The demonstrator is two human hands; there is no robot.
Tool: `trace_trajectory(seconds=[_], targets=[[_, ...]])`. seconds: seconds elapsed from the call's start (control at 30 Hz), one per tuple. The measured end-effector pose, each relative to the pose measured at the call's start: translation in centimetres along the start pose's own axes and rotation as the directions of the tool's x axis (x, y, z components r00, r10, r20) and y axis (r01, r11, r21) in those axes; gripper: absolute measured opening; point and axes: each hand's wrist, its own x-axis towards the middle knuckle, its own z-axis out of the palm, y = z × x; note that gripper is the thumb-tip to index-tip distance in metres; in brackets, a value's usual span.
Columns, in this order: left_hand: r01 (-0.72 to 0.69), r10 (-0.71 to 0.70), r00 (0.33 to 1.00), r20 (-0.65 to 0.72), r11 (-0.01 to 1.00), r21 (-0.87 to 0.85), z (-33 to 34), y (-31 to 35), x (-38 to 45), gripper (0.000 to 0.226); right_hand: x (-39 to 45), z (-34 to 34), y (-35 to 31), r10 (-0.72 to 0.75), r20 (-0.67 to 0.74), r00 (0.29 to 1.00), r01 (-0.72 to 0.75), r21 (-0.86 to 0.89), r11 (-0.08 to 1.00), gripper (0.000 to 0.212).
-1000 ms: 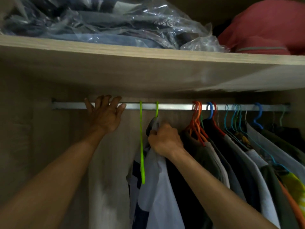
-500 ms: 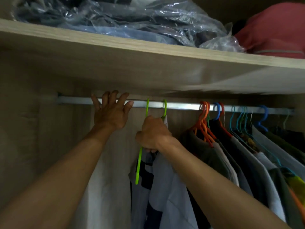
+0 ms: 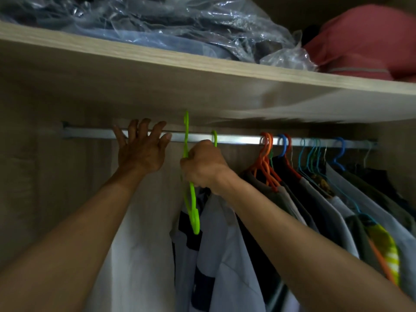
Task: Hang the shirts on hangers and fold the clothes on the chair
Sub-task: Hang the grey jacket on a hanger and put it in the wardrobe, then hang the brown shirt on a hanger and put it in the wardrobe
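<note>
- Wooden shelf (image 3: 157,86) is spanning the wardrobe top, carrying a clear plastic bag of clothes (image 3: 180,23) and a red bundle (image 3: 369,43).
- Metal rail (image 3: 238,138) is running just beneath the shelf.
- Row of shirts (image 3: 315,210) is hanging at right on orange hangers (image 3: 266,158), blue and teal ones.
- White shirt with dark stripes (image 3: 216,255) is hanging at centre from a green hook (image 3: 214,138) on the rail.
- Right hand (image 3: 203,166) is gripping an empty green hanger (image 3: 191,199); its hook is sitting above the rail, close under the shelf.
- Left hand (image 3: 141,152) is reaching up, fingers spread and straight, tips overlapping the rail; contact unclear.
</note>
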Motion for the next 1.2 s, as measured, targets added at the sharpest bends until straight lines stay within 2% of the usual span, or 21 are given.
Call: trace_trajectory(seconds=[0.1, 0.23, 0.33, 0.4, 0.47, 0.53, 0.63, 0.77, 0.87, 0.97, 1.07, 1.2], targets=[[0.027, -0.022, 0.995, 0.093, 0.998, -0.054, -0.9, 0.3, -0.2, 0.053, -1.2, -1.1, 0.5, -0.061, 0.055, 0.997, 0.058, 0.071, 0.996, 0.026], [0.077, -0.018, 0.977, 0.211, 0.959, -0.273, -1.8, 0.8, -2.6, 0.058, -3.5, -3.4, 1.5, -0.136, 0.163, 0.977, 0.091, 0.258, 0.962, 0.02], [0.054, 0.026, 0.982, 0.187, 0.911, -0.409, -3.3, 1.3, -6.5, 0.082, -5.4, -5.2, 2.7, -0.225, 0.246, 0.943, 0.109, 0.41, 0.906, 0.015], [0.021, 0.041, 0.991, 0.127, 0.89, -0.455, -5.2, 1.8, -9.5, 0.064, -6.6, -6.5, 3.5, -0.285, 0.285, 0.915, 0.127, 0.467, 0.875, 0.012], [0.001, 0.041, 0.994, 0.096, 0.915, -0.402, -7.4, 2.5, -12.2, 0.052, -7.5, -7.8, 4.5, -0.35, 0.326, 0.878, 0.159, 0.49, 0.857, 0.014], [0.071, -0.042, 0.995, 0.095, 0.939, -0.336, -9.7, 3.4, -15.2, 0.061, -8.5, -8.9, 5.9, -0.412, 0.386, 0.826, 0.224, 0.445, 0.867, 0.018], [0.256, -0.245, 0.967, 0.074, 0.934, -0.25, -13.0, 3.9, -20.0, 0.075, -10.2, -8.5, 7.9, -0.457, 0.434, 0.777, 0.337, 0.327, 0.883, 0.014], [0.403, -0.407, 0.911, 0.065, 0.912, 0.071, -19.4, 7.4, -27.7, 0.06, -12.9, -5.7, 9.8, -0.536, 0.411, 0.738, 0.408, 0.361, 0.839, 0.028], [0.475, -0.513, 0.852, 0.105, 0.841, 0.261, -25.0, 10.2, -33.3, 0.056, -16.9, -4.2, 9.1, -0.571, 0.469, 0.674, 0.366, 0.46, 0.809, 0.033], [0.54, -0.597, 0.798, 0.083, 0.769, 0.343, -31.3, 11.6, -38.9, 0.053, -23.1, -3.7, 6.7, -0.643, 0.52, 0.562, 0.35, 0.555, 0.755, 0.035], [0.587, -0.666, 0.742, 0.076, 0.701, 0.405, -37.1, 13.5, -43.8, 0.056, -28.8, -2.7, 4.2, -0.721, 0.499, 0.482, 0.382, 0.621, 0.685, 0.039], [0.663, -0.764, 0.645, 0.034, 0.581, 0.473, -45.2, 16.4, -50.9, 0.054, -37.8, -3.5, 0.4, -0.802, 0.502, 0.325, 0.327, 0.735, 0.593, 0.023]])
